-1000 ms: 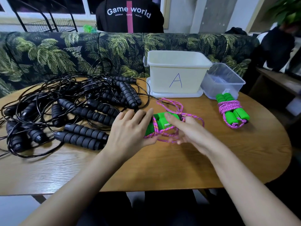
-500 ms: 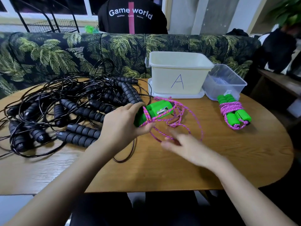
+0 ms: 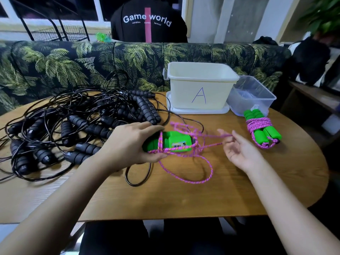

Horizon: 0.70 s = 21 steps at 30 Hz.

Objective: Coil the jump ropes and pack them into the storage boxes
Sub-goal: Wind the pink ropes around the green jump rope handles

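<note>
Green handles (image 3: 173, 142) of the jump rope sit in the left hand (image 3: 132, 144), fingers curled over the top and thumb underneath, just above the wooden table (image 3: 184, 199). The pink rope (image 3: 193, 172) is wrapped a few turns around them, and a loose loop lies on the table in front. The right hand (image 3: 241, 153) is palm up and pinches a strand of that rope at the fingertips, other fingers loosely spread, bit blurry tho. A finished bundle (image 3: 263, 131) lies just beside the clear box (image 3: 253, 96), which is next to the cream box marked A (image 3: 200, 83). Tangled black ropes (image 3: 73, 126) are piled on the left.
</note>
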{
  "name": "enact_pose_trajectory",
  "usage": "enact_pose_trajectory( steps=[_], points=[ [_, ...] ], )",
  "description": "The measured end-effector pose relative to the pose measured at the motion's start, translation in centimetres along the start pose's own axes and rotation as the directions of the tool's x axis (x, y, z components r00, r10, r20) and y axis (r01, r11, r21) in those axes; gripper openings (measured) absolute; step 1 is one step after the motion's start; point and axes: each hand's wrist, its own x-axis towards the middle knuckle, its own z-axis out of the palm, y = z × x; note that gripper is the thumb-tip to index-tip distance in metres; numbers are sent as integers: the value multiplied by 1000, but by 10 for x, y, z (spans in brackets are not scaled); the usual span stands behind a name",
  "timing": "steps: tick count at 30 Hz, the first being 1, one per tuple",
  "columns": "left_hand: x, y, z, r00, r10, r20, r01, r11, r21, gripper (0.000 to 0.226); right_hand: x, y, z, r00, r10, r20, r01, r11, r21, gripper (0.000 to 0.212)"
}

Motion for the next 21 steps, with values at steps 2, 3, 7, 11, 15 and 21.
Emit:
enact_pose_trajectory(
  steps=[2, 3, 7, 11, 15, 21],
  points=[
    [-1, -2, 3, 996, 79, 47, -80, 997, 10, 76, 1, 1, -1, 992, -64, 106, 40, 975, 217, 36],
    [-1, -1, 5, 993, 105, 53, -106, 994, 25, 76, -2, 2, 1, 973, -87, 214, 24, 959, 283, 55],
    [-2, 7, 11, 977, 203, 61, -208, 973, 103, 73, -15, 15, 24, 940, -82, 332, -6, 966, 257, 37],
    [-1, 14, 10, 995, 100, -19, -98, 993, 72, 72, 1, 17, 25, 993, -91, 80, 76, 982, 174, 25],
    [8, 11, -4, 971, -185, -150, 197, 978, 71, 69, -4, 22, 16, 952, -278, 128, 159, 92, -983, 40],
    [24, 22, -1, 947, -295, -128, 300, 954, 22, 75, -47, 62, 55, 594, -412, 691, 665, -232, -710, 39]
  ],
)
